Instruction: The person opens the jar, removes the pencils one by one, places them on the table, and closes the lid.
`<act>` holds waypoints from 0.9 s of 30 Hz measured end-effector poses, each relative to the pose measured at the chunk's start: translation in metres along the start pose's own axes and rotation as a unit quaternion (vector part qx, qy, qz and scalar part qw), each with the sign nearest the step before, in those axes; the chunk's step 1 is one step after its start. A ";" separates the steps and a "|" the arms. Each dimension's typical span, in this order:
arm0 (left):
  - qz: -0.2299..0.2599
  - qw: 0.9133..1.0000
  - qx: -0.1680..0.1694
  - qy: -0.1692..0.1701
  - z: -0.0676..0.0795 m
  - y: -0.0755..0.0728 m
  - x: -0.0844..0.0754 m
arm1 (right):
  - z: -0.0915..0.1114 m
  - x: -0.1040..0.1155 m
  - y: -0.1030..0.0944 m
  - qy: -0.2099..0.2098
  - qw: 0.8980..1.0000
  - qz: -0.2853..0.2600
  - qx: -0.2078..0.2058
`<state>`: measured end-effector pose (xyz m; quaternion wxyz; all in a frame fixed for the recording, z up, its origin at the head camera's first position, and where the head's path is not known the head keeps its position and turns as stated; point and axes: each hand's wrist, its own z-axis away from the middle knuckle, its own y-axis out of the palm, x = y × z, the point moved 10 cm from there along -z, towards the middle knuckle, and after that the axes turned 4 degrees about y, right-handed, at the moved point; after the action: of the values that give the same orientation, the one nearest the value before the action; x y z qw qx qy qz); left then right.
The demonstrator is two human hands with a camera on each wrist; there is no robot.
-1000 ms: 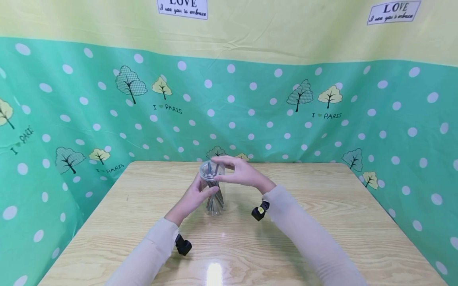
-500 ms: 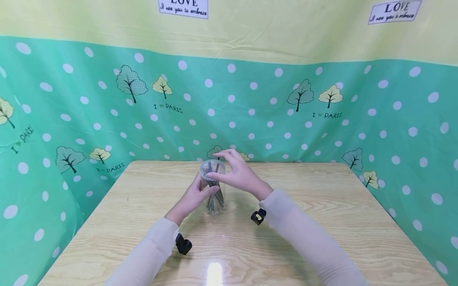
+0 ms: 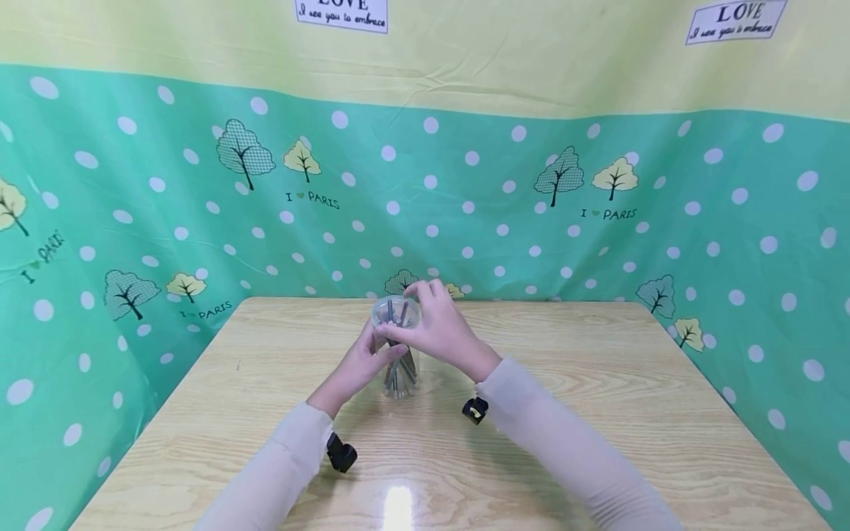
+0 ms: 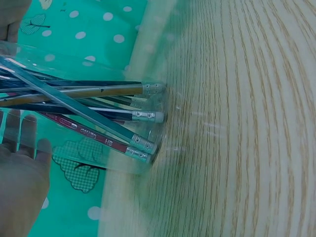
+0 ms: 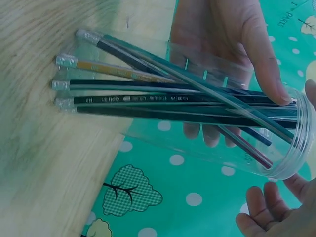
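Note:
A clear plastic jar (image 3: 398, 392) stands upright on the table, holding several pencils (image 5: 148, 100). Their eraser ends point down at the jar's bottom, as the left wrist view shows on an ochre pencil (image 4: 113, 92). My left hand (image 3: 361, 359) grips the jar's side, thumb in front and fingers behind the wall. Over the jar's top sits a clear lid (image 5: 298, 143) with a ridged rim. My right hand (image 3: 443, 328) holds this lid from the right, thumb on the near rim and fingers at the far side. The fingertips at the far rim are partly hidden.
The jar stands on a light wood-grain table (image 3: 564, 413). Behind and beside it hangs a green and yellow dotted cloth (image 3: 465, 184). Black wrist cameras stick out below both sleeves, the left camera (image 3: 341, 453) close above the tabletop.
My right hand has turned about the lid: its thumb has moved left along the near rim, its fingers right at the far side. The left hand and jar have stayed put.

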<state>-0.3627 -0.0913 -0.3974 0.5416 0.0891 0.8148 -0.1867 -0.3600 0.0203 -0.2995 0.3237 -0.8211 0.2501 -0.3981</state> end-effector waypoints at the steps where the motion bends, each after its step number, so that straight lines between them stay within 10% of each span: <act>1: -0.002 1.000 -0.001 0.002 0.000 0.000 -0.001 | 0.000 0.000 0.000 -0.002 1.000 -0.003 0.000; 16: -0.002 1.000 0.004 0.005 0.001 0.001 -0.001 | 0.002 -0.004 0.003 -0.018 0.995 -0.087 0.035; 27: 0.001 1.000 -0.005 -0.017 0.001 0.000 0.003 | 0.001 -0.018 0.013 -0.005 0.969 -0.210 0.127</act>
<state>-0.3628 -0.0922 -0.4003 0.5561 0.0841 0.8062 -0.1838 -0.3712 0.0238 -0.3184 0.3357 -0.8096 0.0178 -0.4813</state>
